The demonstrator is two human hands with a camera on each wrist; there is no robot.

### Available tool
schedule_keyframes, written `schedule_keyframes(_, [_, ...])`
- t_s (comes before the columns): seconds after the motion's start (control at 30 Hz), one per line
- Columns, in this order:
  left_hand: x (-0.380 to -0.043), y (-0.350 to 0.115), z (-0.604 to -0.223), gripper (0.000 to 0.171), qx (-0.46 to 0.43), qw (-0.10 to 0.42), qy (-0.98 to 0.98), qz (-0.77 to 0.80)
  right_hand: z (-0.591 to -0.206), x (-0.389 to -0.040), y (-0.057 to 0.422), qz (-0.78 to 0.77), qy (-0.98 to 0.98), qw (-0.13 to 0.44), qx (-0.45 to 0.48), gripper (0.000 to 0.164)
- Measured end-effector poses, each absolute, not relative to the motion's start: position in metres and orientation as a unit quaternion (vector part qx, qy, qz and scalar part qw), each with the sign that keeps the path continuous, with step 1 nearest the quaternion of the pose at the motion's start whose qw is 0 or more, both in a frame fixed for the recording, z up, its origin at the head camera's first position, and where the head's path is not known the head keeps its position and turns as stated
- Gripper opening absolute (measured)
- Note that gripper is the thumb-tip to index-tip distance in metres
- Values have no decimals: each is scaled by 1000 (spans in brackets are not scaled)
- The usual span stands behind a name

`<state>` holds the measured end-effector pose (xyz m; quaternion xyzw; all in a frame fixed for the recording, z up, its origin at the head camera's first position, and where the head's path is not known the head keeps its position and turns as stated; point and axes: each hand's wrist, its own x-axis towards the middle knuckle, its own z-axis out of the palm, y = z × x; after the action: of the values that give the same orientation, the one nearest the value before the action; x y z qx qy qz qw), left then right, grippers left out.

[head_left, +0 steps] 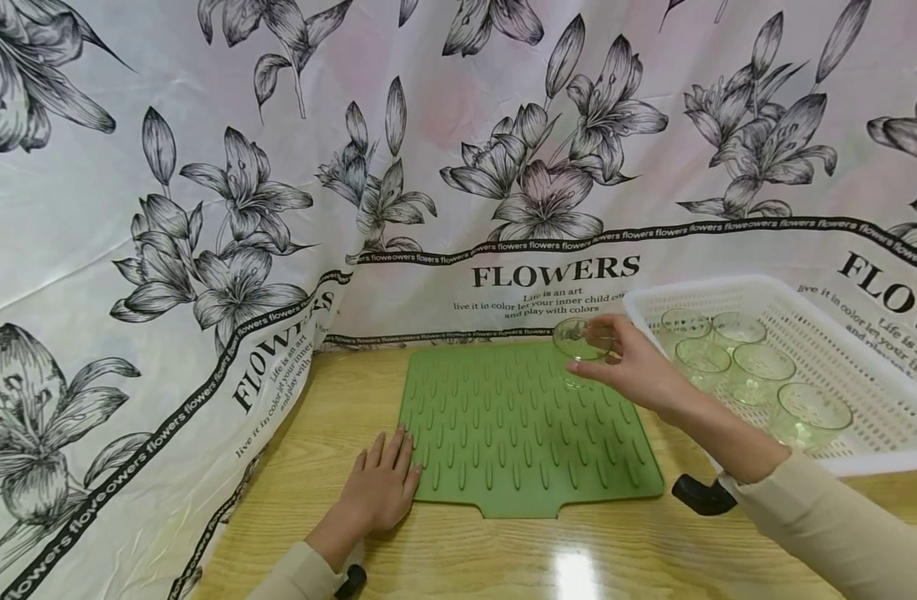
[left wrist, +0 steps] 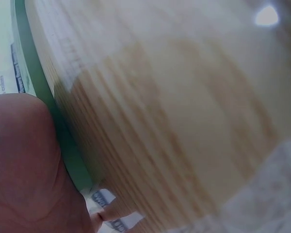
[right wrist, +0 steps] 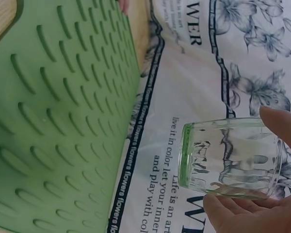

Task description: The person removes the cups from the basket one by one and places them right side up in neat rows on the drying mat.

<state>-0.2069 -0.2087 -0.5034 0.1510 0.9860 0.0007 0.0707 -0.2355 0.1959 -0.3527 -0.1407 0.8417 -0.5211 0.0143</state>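
My right hand point(head_left: 642, 371) grips a clear drinking glass point(head_left: 573, 343) near its rim, thumb on one side and fingers on the other. In the right wrist view the glass point(right wrist: 223, 158) has a thick greenish base, which faces the mat with a gap between them. It is upright over the far right part of a green ridged drying mat point(head_left: 496, 425). My left hand point(head_left: 379, 487) lies palm down with straight fingers on the table, its fingertips and thumb at the mat's left edge. In the left wrist view the mat's edge point(left wrist: 72, 160) runs beside that hand.
At the right, a white plastic basket point(head_left: 879, 358) holds several more glasses, among them one point(head_left: 811, 412) at its near side. The wooden table point(head_left: 443, 550) ends against a white flower-printed cloth point(head_left: 398, 292) behind and at the left.
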Motion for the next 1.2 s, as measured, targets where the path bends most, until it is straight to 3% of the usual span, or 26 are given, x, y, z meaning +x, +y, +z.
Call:
schedule_keyframes(1.03, [-203,-206,-493,65,146,92,985,16,-393,-278,139,-520,842,32,-143,84])
schedule_keyframes(1.2, [-203,-206,-494,65,146,88,985,16,-398,-287,130,-530,834,44,-146,89])
